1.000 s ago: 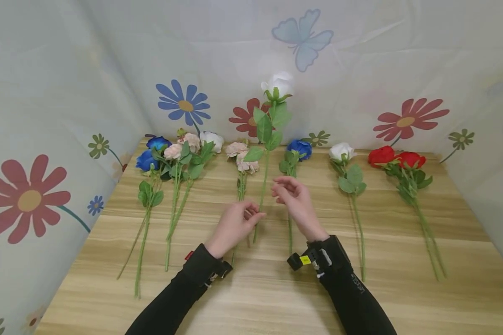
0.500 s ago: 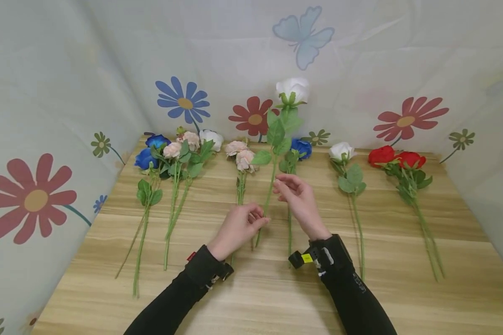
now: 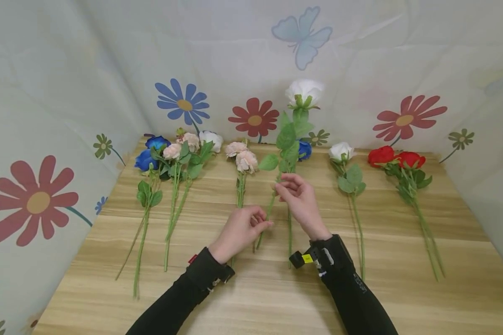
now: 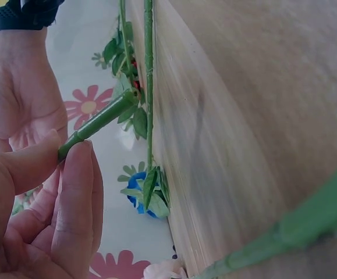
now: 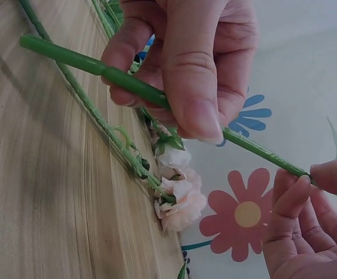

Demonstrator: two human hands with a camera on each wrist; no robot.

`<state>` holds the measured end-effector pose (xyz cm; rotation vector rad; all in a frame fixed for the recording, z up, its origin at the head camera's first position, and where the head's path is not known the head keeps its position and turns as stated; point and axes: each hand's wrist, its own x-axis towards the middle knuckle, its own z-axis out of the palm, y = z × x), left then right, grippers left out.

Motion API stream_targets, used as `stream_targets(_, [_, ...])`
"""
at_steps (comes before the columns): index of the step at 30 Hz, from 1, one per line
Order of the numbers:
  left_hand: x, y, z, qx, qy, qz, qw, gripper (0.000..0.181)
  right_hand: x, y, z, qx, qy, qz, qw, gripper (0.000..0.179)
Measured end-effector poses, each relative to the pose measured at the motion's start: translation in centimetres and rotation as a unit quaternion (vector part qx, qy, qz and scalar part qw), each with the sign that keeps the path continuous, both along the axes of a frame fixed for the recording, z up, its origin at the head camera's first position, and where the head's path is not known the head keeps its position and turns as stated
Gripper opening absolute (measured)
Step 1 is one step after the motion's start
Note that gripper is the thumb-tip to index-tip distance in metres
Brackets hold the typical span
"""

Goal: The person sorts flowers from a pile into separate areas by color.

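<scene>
A white artificial rose (image 3: pixel 305 93) is held up off the table, its head leaning to the right and away. My left hand (image 3: pixel 243 232) pinches its green stem low down, and in the left wrist view the cut end of the stem (image 4: pixel 104 119) sticks out past the thumb. Higher up, my right hand (image 3: pixel 299 200) also pinches the stem between thumb and fingers, as the right wrist view shows. Behind the held rose, a blue rose (image 3: pixel 304 150) lies partly hidden by its leaves. Pale pink flowers (image 3: pixel 247 161) lie just left of it.
On the wooden table (image 3: pixel 276 298), blue roses (image 3: pixel 146 159), more pink flowers (image 3: pixel 173 150) and a white rose (image 3: pixel 211 139) lie at left. Another white rose (image 3: pixel 341 151) and red roses (image 3: pixel 381 156) lie at right. A printed curtain (image 3: pixel 234 56) stands behind the table.
The held rose's head has swung to the right and now overlaps the blue rose. My left hand shifted slightly right and nearer me; the right hand, earlier beside the stem, now pinches it.
</scene>
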<state>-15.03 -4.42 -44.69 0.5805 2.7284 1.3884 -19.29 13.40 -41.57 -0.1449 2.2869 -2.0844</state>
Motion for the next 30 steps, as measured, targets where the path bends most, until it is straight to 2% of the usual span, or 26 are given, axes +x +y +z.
stream_targets(6, [0.0,0.1,0.0,-0.004,-0.001,-0.009,0.9999,0.011,0.0,0.1,-0.1,0.005,0.012,-0.006,0.9999,0.034])
stream_targets(10, [0.1,0.1,0.3,-0.009,-0.006,-0.019,0.9998,0.019,0.1,0.5,0.0,-0.001,0.011,-0.016,0.9998,0.034])
stream_targets(16, [-0.1,-0.5,0.8,-0.031,-0.002,0.008,0.9995,0.033,0.6,1.5,0.0,0.001,0.001,-0.019,0.9998,0.032])
stream_targets(19, [-0.3,-0.9,1.2,-0.030,0.010,0.023,0.9992,0.035,0.8,2.2,-0.2,0.011,-0.004,-0.018,0.9998,0.032])
stream_targets(24, [-0.6,-1.4,1.9,-0.044,0.049,0.031,0.9974,0.033,0.9,3.8,-0.6,0.031,-0.006,-0.024,0.9992,0.035])
stream_targets(30, [-0.6,-1.9,1.9,-0.069,0.080,0.037,0.9937,0.031,1.4,6.9,-0.7,0.101,0.008,-0.019,0.9947,0.037])
